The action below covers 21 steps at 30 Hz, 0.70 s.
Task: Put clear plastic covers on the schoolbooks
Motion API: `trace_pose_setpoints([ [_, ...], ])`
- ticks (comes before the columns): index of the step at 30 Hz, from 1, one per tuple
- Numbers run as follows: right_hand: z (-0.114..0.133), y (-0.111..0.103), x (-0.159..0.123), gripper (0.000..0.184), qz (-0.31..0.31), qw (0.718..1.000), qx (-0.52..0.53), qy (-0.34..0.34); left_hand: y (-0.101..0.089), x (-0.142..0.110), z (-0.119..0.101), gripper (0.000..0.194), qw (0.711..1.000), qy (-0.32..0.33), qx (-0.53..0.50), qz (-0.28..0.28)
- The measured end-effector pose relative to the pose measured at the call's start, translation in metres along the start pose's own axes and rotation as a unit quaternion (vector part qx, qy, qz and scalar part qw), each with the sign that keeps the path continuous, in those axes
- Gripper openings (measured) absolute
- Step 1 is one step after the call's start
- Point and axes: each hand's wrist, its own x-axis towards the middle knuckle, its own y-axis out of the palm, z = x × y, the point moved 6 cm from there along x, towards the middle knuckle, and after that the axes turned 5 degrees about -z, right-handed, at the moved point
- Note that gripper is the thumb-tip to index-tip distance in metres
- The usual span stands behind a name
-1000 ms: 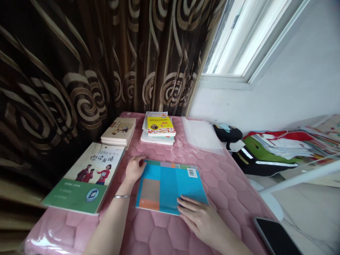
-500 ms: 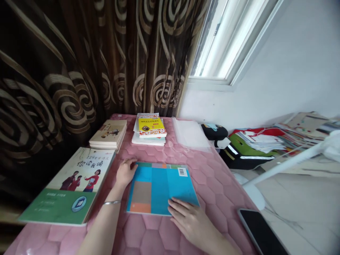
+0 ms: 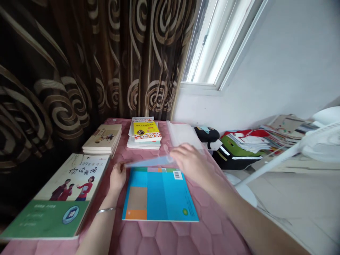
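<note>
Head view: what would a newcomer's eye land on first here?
Probably the bright blue book, lying low in the middle of the picture on the pink quilted cover. At its far edge, a see-through film, somewhat blurred, spans from the left-hand grip to the right-hand grip. Behind, a dark curtain with big pale swirls fills the upper left.

The head view looks forward and down from near, above and behind the hands (image 3: 117, 176), toward the patterned curtain (image 3: 122, 63) beyond.
</note>
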Motion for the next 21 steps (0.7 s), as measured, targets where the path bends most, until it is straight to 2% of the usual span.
trace_pose_setpoints([
  [2,-0.026,0.007,0.039,0.027,0.023,0.998,-0.037,0.054,-0.001,-0.001,-0.002,0.019,1.000,0.001,-0.004,0.002],
  [4,-0.047,0.027,0.069,0.028,0.059,0.990,-0.021,0.124,0.000,-0.004,-0.006,0.015,1.000,0.010,-0.005,0.015],
  [5,-0.058,0.040,0.078,0.027,0.077,0.980,-0.001,0.182,0.000,-0.005,-0.009,0.014,1.000,0.019,-0.003,0.023],
  [8,-0.073,0.078,0.097,0.026,0.083,0.963,0.011,0.255,0.002,-0.010,-0.020,0.011,0.997,0.067,0.019,0.045],
  [11,-0.081,0.109,0.103,0.027,0.079,0.953,0.023,0.290,0.005,-0.013,-0.026,0.019,0.991,0.106,0.049,0.063],
  [14,-0.086,0.131,0.103,0.026,0.075,0.947,0.045,0.310,0.009,-0.014,-0.025,0.028,0.988,0.112,0.073,0.073],
  [18,-0.087,0.151,0.096,0.029,0.063,0.944,0.086,0.313,0.012,-0.015,-0.023,0.029,0.984,0.121,0.112,0.074],
  [21,-0.082,0.157,0.086,0.031,0.050,0.946,0.125,0.294,0.015,-0.015,-0.022,0.028,0.980,0.129,0.132,0.079],
])
